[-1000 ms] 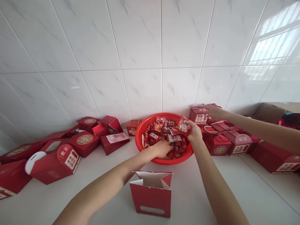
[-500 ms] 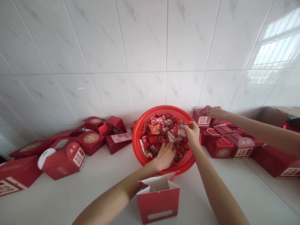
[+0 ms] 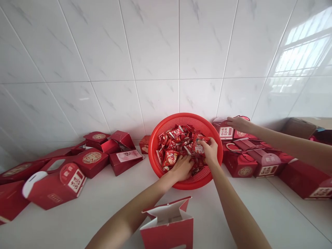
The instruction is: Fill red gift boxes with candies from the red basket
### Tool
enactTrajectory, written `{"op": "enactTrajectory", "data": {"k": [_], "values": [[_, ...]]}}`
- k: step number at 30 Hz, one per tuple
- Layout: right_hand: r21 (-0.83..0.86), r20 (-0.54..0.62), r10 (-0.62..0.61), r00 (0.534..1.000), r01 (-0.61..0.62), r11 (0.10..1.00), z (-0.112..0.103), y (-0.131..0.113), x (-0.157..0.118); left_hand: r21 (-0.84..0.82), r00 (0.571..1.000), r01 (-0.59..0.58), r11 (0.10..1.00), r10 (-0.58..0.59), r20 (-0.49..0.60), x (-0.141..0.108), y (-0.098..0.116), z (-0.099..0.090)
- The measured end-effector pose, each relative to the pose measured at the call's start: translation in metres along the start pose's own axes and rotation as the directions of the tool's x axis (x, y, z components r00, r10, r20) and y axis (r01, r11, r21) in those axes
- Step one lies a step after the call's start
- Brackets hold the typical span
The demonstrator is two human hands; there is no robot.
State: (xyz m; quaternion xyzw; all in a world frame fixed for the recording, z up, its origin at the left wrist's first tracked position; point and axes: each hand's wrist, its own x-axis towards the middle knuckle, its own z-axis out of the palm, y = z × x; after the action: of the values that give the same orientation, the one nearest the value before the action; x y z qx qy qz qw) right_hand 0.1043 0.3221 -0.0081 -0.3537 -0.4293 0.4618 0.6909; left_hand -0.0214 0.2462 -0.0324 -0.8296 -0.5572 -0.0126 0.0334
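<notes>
Inside the red basket, the left hand reaches down among the wrapped sweets; its fingertips are hidden, so whether they grasp anything cannot be told. The right hand, also over the sweets, has a red packet pinched between thumb and fingers. Just in front of the basket an open red box stands upright on the white table. Closed boxes lie on both sides, and at the right another person's hand touches a small box near the wall.
</notes>
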Motion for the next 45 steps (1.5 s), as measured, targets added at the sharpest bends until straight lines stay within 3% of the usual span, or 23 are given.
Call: {"op": "enactTrajectory", "data": {"k": [9,15,20,26,29,38,45], "values": [[0.019,0.039,-0.004,0.999,0.003,1.000,-0.004,0.017,0.006,-0.048,0.997,0.030,0.998,-0.033,-0.067,0.016,-0.009,0.015],[-0.013,0.102,0.021,0.995,-0.020,1.000,-0.007,0.028,0.013,-0.075,0.996,0.011,0.997,-0.017,-0.083,0.030,-0.020,0.012],[-0.018,0.130,-0.048,0.990,0.050,0.999,-0.004,0.023,0.012,-0.108,0.998,-0.018,0.994,0.012,-0.061,0.036,-0.030,0.009],[-0.124,0.056,-0.279,0.959,0.284,0.951,-0.001,0.015,0.005,-0.139,0.999,0.016,0.990,-0.021,-0.038,0.038,-0.037,0.005],[-0.156,0.034,-0.319,0.947,0.320,0.934,0.001,0.012,0.001,-0.167,0.999,0.018,0.986,-0.025,-0.037,0.038,-0.039,0.004],[-0.015,-0.083,-0.257,0.963,0.257,0.966,0.004,0.002,0.003,-0.237,0.999,0.039,0.971,-0.044,-0.014,0.029,-0.034,0.000],[-0.013,-0.167,-0.211,0.963,0.212,0.977,-0.002,0.007,0.012,-0.363,0.996,0.085,0.928,-0.076,0.038,0.018,-0.024,-0.008]]}}
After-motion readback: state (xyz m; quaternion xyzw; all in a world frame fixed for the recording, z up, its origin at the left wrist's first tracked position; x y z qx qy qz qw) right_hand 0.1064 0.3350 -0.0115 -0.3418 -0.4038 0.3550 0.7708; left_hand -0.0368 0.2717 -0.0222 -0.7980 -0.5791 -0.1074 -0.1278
